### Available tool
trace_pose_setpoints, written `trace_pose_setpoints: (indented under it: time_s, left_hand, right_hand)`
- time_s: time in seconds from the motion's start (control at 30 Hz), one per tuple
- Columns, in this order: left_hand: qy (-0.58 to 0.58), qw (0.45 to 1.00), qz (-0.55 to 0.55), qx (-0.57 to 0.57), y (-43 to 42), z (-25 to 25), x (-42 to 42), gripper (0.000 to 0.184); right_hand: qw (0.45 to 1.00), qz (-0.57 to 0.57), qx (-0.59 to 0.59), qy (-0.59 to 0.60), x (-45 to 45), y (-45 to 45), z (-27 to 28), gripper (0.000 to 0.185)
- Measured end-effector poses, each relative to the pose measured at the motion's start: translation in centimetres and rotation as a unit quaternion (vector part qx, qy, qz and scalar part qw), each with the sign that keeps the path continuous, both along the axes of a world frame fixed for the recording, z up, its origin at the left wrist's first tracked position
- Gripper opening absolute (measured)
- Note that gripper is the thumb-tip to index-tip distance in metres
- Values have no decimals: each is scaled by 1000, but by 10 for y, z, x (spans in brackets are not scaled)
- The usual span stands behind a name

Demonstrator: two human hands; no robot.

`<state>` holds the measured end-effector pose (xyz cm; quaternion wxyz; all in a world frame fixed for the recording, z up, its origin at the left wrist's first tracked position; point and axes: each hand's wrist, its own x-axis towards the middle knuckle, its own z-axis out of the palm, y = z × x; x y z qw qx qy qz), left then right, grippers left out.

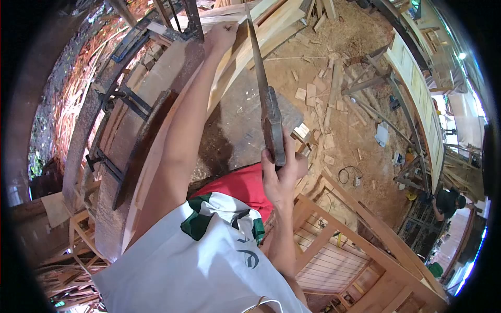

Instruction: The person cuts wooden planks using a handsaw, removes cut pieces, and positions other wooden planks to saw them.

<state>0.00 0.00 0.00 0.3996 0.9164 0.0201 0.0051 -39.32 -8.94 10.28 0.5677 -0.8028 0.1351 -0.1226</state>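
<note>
My right hand (284, 175) is wrapped round the handle of a handsaw (258, 68). The saw's dark, worn handle points toward me, and its narrow-looking blade runs away from me, seen nearly edge-on. Further off, my left hand (222, 36) has its fingers curled at the far part of a long wooden plank (222, 78), beside a dark metal clamp post; its fingertips are partly hidden. The blade's tip lies to the right of my left hand, over the stacked planks. Whether the teeth touch wood I cannot tell.
Along my left stands a workbench (104, 208) with metal clamps (138, 104). Offcuts (310, 94) and sawdust cover the floor. A wooden panel frame (360, 250) is at lower right, a long slatted panel (417, 99) beyond. Another person (448, 203) is at far right.
</note>
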Motion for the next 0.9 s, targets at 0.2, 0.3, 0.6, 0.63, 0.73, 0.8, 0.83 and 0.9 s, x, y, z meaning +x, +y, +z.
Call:
trace_pose_setpoints:
  time_s: [0.2,0.3,0.6,0.63,0.73,0.8,0.83,0.9]
  left_hand:
    - [-84,995,23,-38,-11,1,-8,30]
    - [-68,998,18,-7,-15,-5,17,26]
    - [-121,992,11,-43,-18,-4,12,28]
    - [-80,997,7,-21,-17,-2,16,28]
    - [-103,994,-18,5,-14,-14,31,27]
    - [-75,997,-8,28,-18,-13,29,31]
    - [-75,996,-14,48,-14,-21,33,34]
    - [-87,992,-84,29,-6,-28,45,41]
  right_hand:
    - [992,-30,-111,-60,-6,-16,-2,54]
    - [993,-70,88,26,-11,-21,-18,57]
    - [999,-51,-9,-7,-6,-19,2,58]
    - [998,-53,-40,-17,-7,-17,1,59]
    - [995,-47,-72,-49,-8,-15,1,60]
    - [997,-68,-15,-29,-11,-11,-4,60]
    - [995,-88,44,-12,-12,-9,-7,61]
    - [996,-78,-3,-36,-10,-12,-8,61]
